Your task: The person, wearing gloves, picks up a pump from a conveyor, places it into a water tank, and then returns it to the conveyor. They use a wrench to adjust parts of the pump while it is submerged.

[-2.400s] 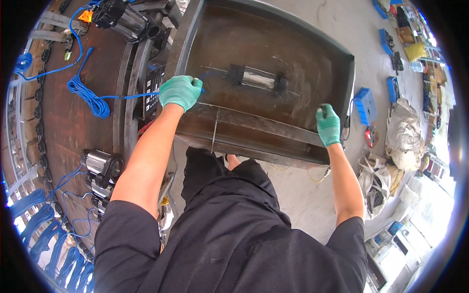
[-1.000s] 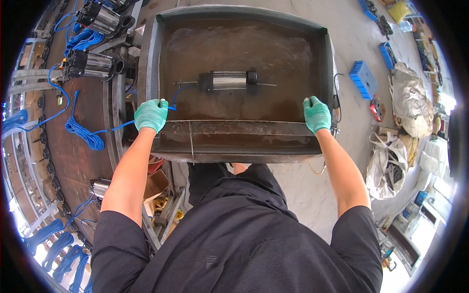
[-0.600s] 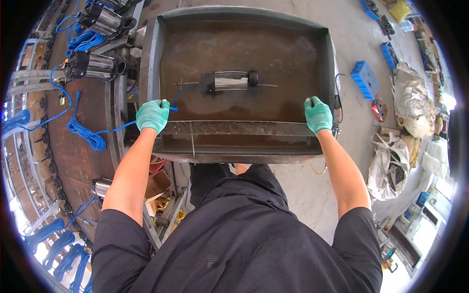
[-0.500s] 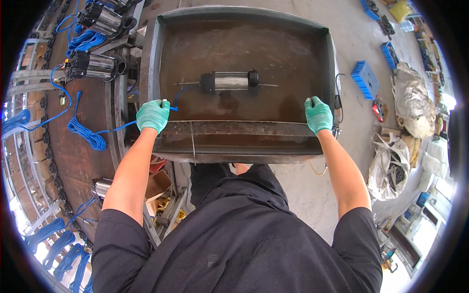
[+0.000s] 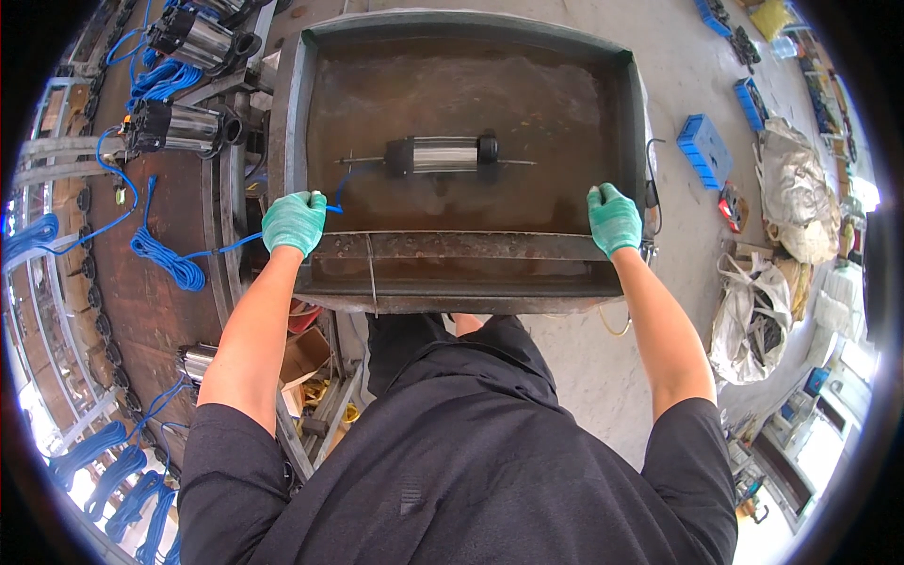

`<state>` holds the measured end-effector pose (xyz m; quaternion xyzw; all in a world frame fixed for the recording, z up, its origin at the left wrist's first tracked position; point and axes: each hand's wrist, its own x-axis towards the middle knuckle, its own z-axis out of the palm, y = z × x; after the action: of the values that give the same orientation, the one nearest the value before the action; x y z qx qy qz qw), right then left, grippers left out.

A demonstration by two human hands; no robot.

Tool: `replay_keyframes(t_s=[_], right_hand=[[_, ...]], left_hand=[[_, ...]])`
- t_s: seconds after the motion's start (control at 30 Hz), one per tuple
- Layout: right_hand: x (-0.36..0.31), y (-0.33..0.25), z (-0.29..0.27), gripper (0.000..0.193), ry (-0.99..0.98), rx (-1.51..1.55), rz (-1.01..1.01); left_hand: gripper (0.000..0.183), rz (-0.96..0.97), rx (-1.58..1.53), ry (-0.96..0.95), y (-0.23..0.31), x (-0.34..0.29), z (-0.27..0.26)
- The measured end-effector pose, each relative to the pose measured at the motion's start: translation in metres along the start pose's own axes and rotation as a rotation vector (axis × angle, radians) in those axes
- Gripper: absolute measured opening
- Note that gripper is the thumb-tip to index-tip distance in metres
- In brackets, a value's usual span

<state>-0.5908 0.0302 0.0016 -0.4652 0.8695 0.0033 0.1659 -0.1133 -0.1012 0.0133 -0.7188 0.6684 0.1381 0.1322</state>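
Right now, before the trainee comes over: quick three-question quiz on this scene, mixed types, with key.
1. True or false: the right hand is bare.

2. Which of these lies inside the metal tank?
a) a cardboard box
b) a silver and black cylindrical unit
c) a white sack

3. Fill in the blank: the line from the coiled blue cable passes at the person's ____ hand.

Key: 1. False, it is gloved in green. 2. b. 3. left: the line meets the left hand, and its blue shows again on the other side.
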Motion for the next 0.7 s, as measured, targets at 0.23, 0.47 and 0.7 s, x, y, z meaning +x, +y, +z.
replay_keyframes(t_s=[0.23,0.47,0.7], right_hand=[[0.0004,-0.0013,-0.001,0.037,-0.016,0.001,0.017],[-0.0005,-0.0015,-0.0019,0.037,-0.008,0.001,0.016],[-0.0007,-0.0021,-0.0028,0.038,-0.014,-0.004,0.021]], left_hand=[[0.042,-0.012,-0.001,-0.014,0.0015,-0.0008,-0.0018],[0.042,-0.02,-0.008,-0.016,0.0014,-0.0005,-0.0008],[0.044,-0.009,-0.002,-0.002,0.0004,-0.0002,0.001]])
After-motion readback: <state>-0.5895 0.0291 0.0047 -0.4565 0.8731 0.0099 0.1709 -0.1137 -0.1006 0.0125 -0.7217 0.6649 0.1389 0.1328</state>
